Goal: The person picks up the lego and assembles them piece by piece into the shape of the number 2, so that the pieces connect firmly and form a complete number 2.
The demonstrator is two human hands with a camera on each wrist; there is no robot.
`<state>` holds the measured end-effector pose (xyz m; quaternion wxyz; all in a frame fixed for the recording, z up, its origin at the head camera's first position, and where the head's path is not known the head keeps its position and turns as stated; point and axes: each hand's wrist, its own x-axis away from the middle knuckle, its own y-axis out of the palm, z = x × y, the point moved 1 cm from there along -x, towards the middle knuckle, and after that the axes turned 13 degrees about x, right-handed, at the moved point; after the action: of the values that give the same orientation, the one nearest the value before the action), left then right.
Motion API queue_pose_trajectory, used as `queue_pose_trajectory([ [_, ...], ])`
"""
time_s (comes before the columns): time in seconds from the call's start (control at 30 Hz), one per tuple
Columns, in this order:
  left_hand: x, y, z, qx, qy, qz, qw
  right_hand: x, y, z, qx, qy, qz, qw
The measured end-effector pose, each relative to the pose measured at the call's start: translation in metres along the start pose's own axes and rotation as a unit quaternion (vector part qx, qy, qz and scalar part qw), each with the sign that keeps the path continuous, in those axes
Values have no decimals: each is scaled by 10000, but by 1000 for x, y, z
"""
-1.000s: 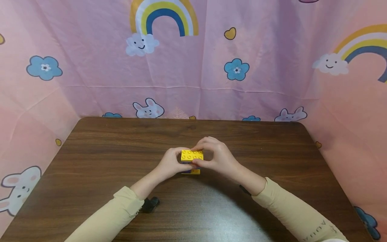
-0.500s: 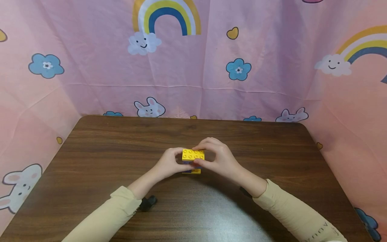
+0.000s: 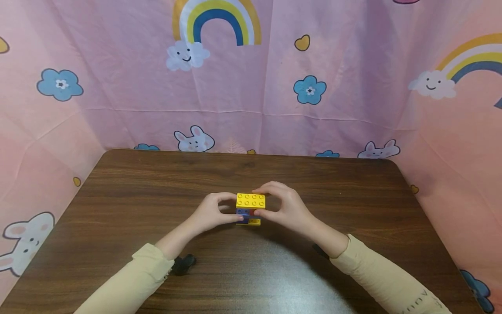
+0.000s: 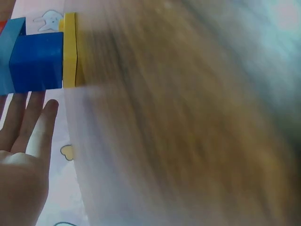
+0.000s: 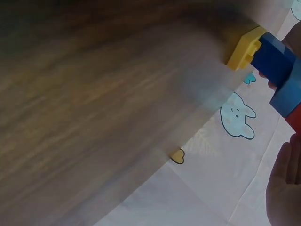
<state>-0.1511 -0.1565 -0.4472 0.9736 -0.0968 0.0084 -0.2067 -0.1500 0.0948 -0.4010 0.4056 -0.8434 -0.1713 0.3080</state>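
Observation:
A small stack of toy building bricks stands on the table, with a studded yellow brick (image 3: 250, 200) on top. Below it are a lighter blue piece (image 3: 242, 212), a red brick (image 5: 295, 118), a dark blue brick (image 4: 37, 61) and a yellow base (image 3: 254, 222). My left hand (image 3: 209, 212) holds the stack's left side, thumb at the front, fingers reaching behind. On the right side, my right hand (image 3: 288, 205) grips the upper part, thumb in front near the red brick and fingers at the back. Some fingertips are hidden behind the bricks.
The brown wooden table (image 3: 157, 187) has a pink patterned cloth (image 3: 270, 100) hanging behind it and at both sides. A black object (image 3: 183, 264) shows at the left wrist, and another dark one (image 3: 320, 250) under the right wrist.
My left hand has shifted left, its thumb sliding outward along the stack's front and uncovering more blue and red. The right hand has moved very slightly right. The stack stays in place.

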Motion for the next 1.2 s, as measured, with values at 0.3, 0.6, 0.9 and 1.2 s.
queue_pose_trajectory([
  [0.3, 6, -9, -4, 91, -13, -39, 9999, 5, 3, 8, -124, 139, -37, 9998],
  [0.6, 9, -13, -6, 139, -104, -32, 9998, 12, 5, 12, -20, 381, -174, 9991],
  [0.9, 13, -12, -6, 19, -135, 124, 9998, 18, 7, 14, -32, 770, -452, 9960],
  [1.2, 11, -10, -7, -26, -99, 218, 9997, 18, 10, 18, -3, 902, -641, 9939],
])
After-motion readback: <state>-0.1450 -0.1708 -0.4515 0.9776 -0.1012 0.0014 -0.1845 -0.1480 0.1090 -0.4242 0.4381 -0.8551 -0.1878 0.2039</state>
